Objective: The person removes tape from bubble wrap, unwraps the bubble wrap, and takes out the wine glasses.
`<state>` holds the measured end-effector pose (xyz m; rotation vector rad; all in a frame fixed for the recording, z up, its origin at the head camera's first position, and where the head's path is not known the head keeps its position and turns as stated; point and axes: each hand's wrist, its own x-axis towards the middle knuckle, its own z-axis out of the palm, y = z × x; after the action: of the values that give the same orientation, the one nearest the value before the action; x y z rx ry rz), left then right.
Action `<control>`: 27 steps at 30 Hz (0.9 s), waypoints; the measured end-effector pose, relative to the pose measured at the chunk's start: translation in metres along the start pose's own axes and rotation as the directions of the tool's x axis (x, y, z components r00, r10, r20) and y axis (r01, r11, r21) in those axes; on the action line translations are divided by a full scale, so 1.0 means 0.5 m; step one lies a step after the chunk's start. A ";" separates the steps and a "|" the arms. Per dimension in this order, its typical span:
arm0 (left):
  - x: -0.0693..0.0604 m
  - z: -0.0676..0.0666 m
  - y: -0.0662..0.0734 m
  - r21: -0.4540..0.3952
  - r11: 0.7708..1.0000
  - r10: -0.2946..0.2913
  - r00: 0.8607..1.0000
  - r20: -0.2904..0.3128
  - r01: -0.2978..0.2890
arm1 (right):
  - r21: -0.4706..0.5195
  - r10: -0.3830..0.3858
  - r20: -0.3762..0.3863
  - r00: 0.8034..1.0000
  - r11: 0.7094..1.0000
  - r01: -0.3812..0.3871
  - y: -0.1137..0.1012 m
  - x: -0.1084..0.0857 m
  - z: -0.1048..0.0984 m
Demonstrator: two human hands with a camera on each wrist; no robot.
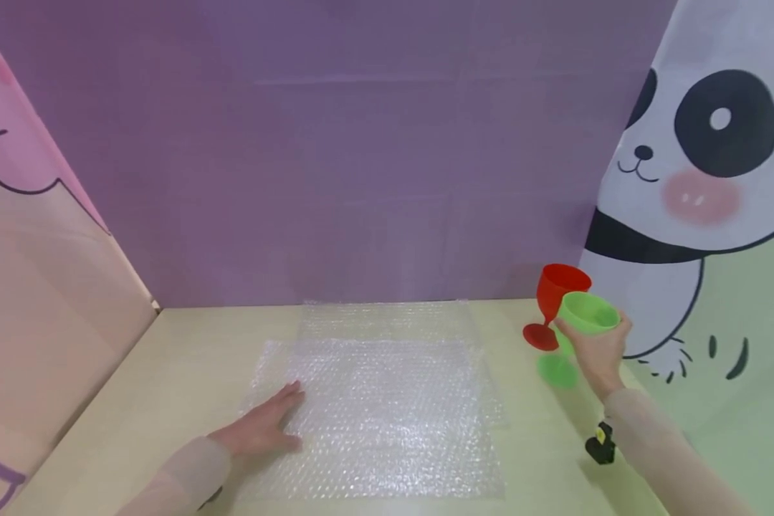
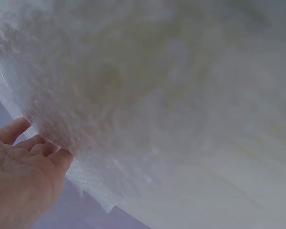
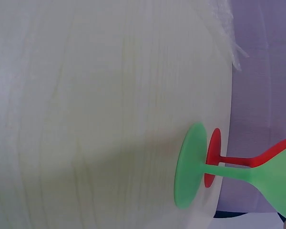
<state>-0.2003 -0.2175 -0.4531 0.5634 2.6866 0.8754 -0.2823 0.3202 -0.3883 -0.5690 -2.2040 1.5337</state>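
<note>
At the right side of the table, my right hand [image 1: 603, 352] grips the bowl of a light green plastic goblet [image 1: 588, 314]. Its stem and round foot [image 3: 190, 166] show in the right wrist view; whether the foot touches the table I cannot tell. Just behind stands a red goblet [image 1: 548, 304], partly hidden by the green one. Sheets of clear bubble wrap [image 1: 387, 408] lie overlapping across the middle of the table. My left hand [image 1: 261, 428] is at their left edge, fingers spread. In the left wrist view its fingertips [image 2: 62, 156] appear against the bubble wrap [image 2: 109, 95].
The pale wood-grain table [image 1: 161, 380] meets a purple wall covering [image 1: 361, 165] at the back. A panda-printed panel [image 1: 684, 172] stands close along the right side, and a pink and beige panel [image 1: 39, 287] along the left.
</note>
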 end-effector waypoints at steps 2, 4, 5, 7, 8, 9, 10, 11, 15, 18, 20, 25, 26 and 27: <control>0.000 -0.001 0.002 -0.003 1.000 0.002 1.000 0.000 -0.002 | 0.008 -0.004 -0.007 1.000 1.000 0.004 0.002 0.000 0.000; 0.000 -0.001 0.003 -0.006 1.000 0.005 1.000 0.001 -0.005 | 0.016 -0.009 -0.014 1.000 1.000 0.009 0.004 -0.001 0.001; 0.000 -0.001 0.003 -0.008 1.000 0.007 1.000 0.001 -0.007 | 0.020 -0.011 -0.017 1.000 1.000 0.011 0.005 -0.001 0.001; 0.000 0.001 0.003 -0.001 1.000 0.007 1.000 0.000 -0.007 | 0.027 -0.016 -0.021 1.000 0.999 0.016 0.007 -0.001 0.001; 0.000 0.002 0.003 -0.002 1.000 0.009 1.000 0.000 -0.009 | 0.031 -0.018 -0.021 1.000 0.999 0.019 0.009 -0.001 0.001; 0.000 0.003 0.003 0.003 1.000 0.006 1.000 -0.002 -0.006 | 0.034 -0.020 -0.020 1.000 0.999 0.020 0.011 -0.001 0.001; 0.001 0.004 0.003 0.007 1.000 0.004 1.000 -0.003 -0.004 | 0.033 -0.022 -0.016 1.000 0.999 0.023 0.013 -0.002 0.001; 0.001 0.005 0.003 0.010 1.000 0.005 1.000 -0.004 -0.005 | 0.034 -0.026 -0.013 1.000 0.999 0.026 0.015 -0.004 0.001; 0.000 0.005 0.008 0.038 0.999 0.005 1.000 0.001 -0.005 | 0.027 -0.036 0.011 0.999 0.999 0.036 0.027 -0.021 0.003; -0.001 0.002 0.015 0.057 0.998 0.003 1.000 -0.006 -0.003 | 0.016 -0.060 0.056 0.997 0.998 0.059 0.039 -0.043 0.012; -0.001 0.001 0.018 0.067 0.998 0.003 1.000 -0.015 -0.002 | -0.005 -0.060 0.118 0.991 0.998 0.061 0.048 -0.062 0.021; -0.002 0.005 0.020 0.071 0.997 0.021 0.999 -0.029 -0.018 | -0.151 0.111 0.335 0.936 0.987 -0.063 0.067 -0.128 0.039; -0.003 0.006 0.020 0.067 0.997 0.032 0.999 -0.033 -0.029 | -0.186 0.148 0.376 0.915 0.979 -0.082 0.068 -0.142 0.043; -0.004 0.008 0.020 0.058 0.998 0.040 0.998 -0.038 -0.038 | -0.218 0.177 0.414 0.893 0.972 -0.091 0.068 -0.155 0.046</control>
<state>-0.1944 -0.2090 -0.4498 0.6199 2.7523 0.8295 -0.2261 0.2713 -0.4346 -0.4816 -2.7245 1.6530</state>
